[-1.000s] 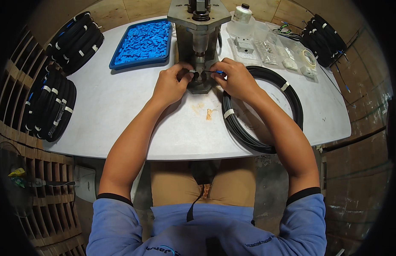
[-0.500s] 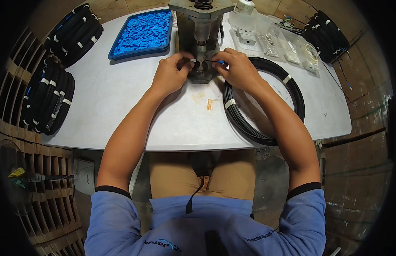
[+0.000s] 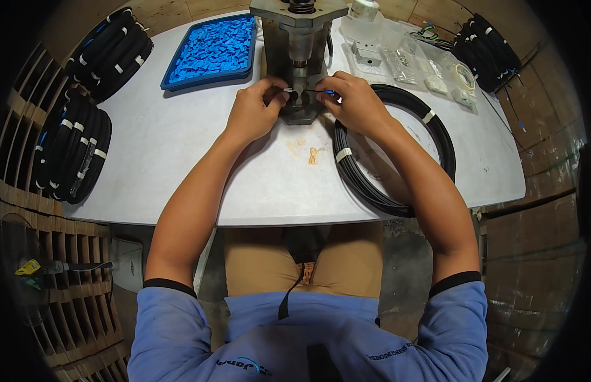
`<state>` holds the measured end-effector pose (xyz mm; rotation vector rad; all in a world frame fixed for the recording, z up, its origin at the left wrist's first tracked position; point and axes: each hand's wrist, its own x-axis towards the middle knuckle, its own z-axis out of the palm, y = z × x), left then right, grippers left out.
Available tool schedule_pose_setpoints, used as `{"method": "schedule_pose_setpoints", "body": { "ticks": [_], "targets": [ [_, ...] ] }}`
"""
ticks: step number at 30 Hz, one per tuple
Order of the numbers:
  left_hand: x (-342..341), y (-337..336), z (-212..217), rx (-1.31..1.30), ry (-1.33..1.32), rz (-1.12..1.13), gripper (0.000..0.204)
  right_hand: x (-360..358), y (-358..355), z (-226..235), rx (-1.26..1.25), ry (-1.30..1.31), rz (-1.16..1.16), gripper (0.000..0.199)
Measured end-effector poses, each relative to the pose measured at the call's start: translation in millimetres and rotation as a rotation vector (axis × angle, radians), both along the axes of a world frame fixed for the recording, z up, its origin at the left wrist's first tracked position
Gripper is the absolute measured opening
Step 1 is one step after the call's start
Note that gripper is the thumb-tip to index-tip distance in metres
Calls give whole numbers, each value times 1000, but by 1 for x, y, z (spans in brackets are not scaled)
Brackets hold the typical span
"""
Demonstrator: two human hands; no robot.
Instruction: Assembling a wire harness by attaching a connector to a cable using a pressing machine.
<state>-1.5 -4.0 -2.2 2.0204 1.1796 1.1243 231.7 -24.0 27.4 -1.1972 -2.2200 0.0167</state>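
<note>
Both my hands are raised at the foot of a metal bench press (image 3: 300, 48). My left hand (image 3: 252, 113) is closed in a pinch on a small pale end piece at the press's left side. Between the fingers of my right hand (image 3: 355, 103) is a thin black cable (image 3: 312, 91) with a blue piece (image 3: 329, 92) on it. The cable reaches left into the press, under its ram (image 3: 300, 67). What lies between the press's jaws is too small to make out. Beneath my right forearm lies a large coil of black cable (image 3: 445, 146) bound with white tape.
A dark blue tray (image 3: 164, 84) full of small blue pieces (image 3: 213, 48) stands behind my left hand. Taped black coils are stacked at the left (image 3: 73, 149) and far right (image 3: 489, 54). Clear bags of small parts (image 3: 402, 65), a grey block (image 3: 367, 54) and a tape roll (image 3: 464, 77) lie back right.
Both hands hold the same places at the press. The whole view has shifted very slightly; nothing was taken or let go.
</note>
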Motion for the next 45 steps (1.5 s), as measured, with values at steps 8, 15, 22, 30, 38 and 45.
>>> {"method": "schedule_pose_setpoints", "body": {
  "ticks": [8,15,22,30,38,45],
  "targets": [
    [-1,2,-2,-3,0,-7,20,0,-1,0,-7,7,1,17],
    [1,4,-3,0,-49,4,22,0,2,2,-12,12,4,17],
    [2,2,-3,-8,-50,10,21,1,1,-2,-8,23,10,18],
    [0,3,-7,6,-51,2,21,0,-1,0,-15,10,5,18],
    [0,6,-8,0,-64,3,21,-1,1,0,-29,29,0,17],
    [2,5,-18,3,-161,12,22,3,4,-4,6,22,13,18]
  ]
}}
